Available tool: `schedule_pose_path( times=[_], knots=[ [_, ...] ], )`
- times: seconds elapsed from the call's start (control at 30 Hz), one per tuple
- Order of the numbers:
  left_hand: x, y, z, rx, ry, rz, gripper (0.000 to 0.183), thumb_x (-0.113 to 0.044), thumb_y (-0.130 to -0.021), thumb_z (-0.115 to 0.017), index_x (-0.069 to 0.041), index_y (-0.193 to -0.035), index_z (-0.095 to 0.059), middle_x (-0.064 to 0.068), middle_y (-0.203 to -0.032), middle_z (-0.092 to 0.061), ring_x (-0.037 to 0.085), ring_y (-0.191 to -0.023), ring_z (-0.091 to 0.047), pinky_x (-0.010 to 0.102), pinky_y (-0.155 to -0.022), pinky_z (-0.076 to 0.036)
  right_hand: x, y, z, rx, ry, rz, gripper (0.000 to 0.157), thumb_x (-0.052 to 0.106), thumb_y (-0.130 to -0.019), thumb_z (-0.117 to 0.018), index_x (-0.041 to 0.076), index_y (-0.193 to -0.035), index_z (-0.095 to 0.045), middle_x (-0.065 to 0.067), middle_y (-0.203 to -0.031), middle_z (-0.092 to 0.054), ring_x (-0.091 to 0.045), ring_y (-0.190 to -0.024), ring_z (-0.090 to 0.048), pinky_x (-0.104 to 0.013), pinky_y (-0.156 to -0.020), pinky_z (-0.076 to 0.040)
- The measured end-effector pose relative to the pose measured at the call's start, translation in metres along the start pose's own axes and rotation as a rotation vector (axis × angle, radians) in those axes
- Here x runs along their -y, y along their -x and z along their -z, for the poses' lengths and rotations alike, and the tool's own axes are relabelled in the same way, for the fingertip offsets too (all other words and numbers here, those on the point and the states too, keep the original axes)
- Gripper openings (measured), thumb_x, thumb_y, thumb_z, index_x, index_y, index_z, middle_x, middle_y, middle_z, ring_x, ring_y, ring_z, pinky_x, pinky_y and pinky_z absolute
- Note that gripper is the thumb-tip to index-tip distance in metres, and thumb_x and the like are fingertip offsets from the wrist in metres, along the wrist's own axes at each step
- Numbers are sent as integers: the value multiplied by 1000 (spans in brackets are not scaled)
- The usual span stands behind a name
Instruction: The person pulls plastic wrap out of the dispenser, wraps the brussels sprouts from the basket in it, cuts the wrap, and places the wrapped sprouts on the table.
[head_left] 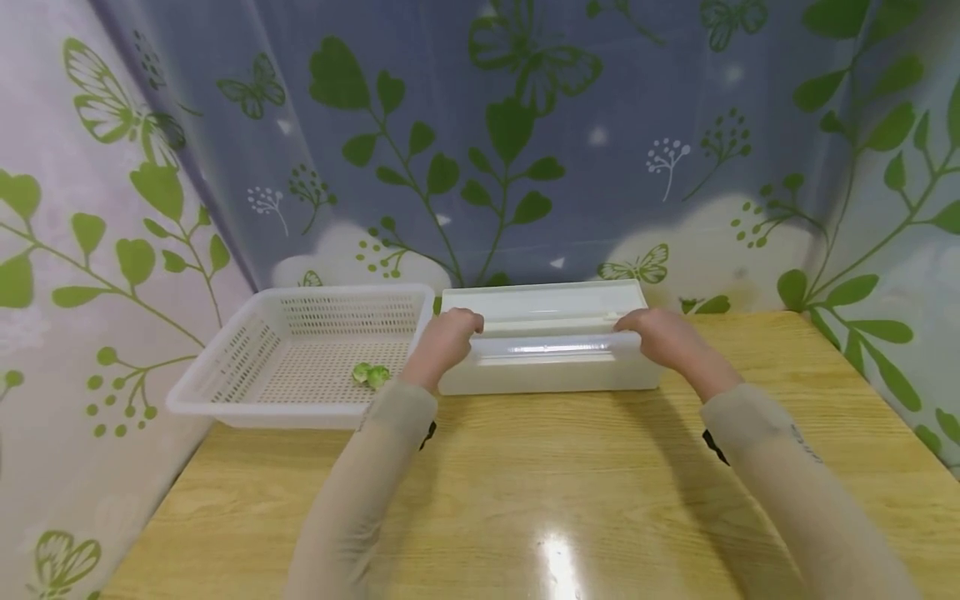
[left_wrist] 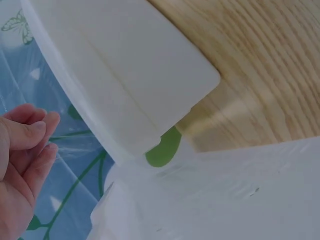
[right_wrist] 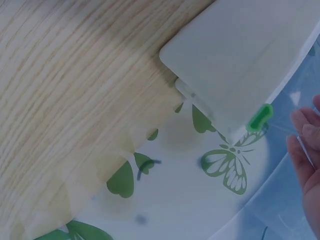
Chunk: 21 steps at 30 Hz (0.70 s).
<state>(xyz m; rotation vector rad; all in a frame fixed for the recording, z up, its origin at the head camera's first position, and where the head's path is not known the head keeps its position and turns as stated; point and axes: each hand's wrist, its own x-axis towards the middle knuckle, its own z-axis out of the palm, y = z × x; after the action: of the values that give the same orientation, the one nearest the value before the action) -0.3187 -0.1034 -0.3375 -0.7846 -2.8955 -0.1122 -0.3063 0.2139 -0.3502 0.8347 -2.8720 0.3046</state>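
A long white box, like a cling film dispenser, stands at the back of the table. Clear plastic film stretches along its top between the two hands. At the box's left end, my left hand pinches the film, thumb against fingers; the left wrist view shows the hand beside the box wall. Over the right end my right hand pinches the film's other side. A small green piece sits on the box's edge near the right hand.
Left of the box stands a white plastic basket with perforated walls, holding small green leafy vegetables. The wooden table spreads in front. A curtain printed with leaves and butterflies hangs close behind the box.
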Motion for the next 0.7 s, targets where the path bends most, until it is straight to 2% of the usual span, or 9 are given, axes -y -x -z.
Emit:
schedule_pose_path(
  times=[0.17, 0.43, 0.7],
  knots=[
    [1, 3, 10, 0, 20, -17, 37, 19, -73, -48, -3, -97, -64, 9, -99, -63, 23, -91, -58, 32, -74, -48, 4, 3, 12, 6, -17, 15, 44, -26, -71, -42, -4, -104, -62, -22, -106, -58, -38, -98, -52, -44, -76, -45],
    [4, 7, 24, 11, 80, -35, 35, 19, -76, -49, -2, -101, -64, 10, -98, -63, 23, -92, -58, 30, -77, -47, 13, 8, 31, 29, -8, 14, 47, -26, -69, -44, -3, -106, -61, -21, -107, -58, -37, -96, -53, -38, -67, -48],
    [0, 11, 39, 17, 103, -13, 37, 18, -79, -48, -4, -105, -63, 10, -103, -61, 23, -97, -56, 30, -80, -45, 20, 16, 46, 30, -7, 21, 47, -25, -72, -41, -2, -109, -60, -22, -109, -56, -39, -99, -51, -42, -74, -46]
  ],
)
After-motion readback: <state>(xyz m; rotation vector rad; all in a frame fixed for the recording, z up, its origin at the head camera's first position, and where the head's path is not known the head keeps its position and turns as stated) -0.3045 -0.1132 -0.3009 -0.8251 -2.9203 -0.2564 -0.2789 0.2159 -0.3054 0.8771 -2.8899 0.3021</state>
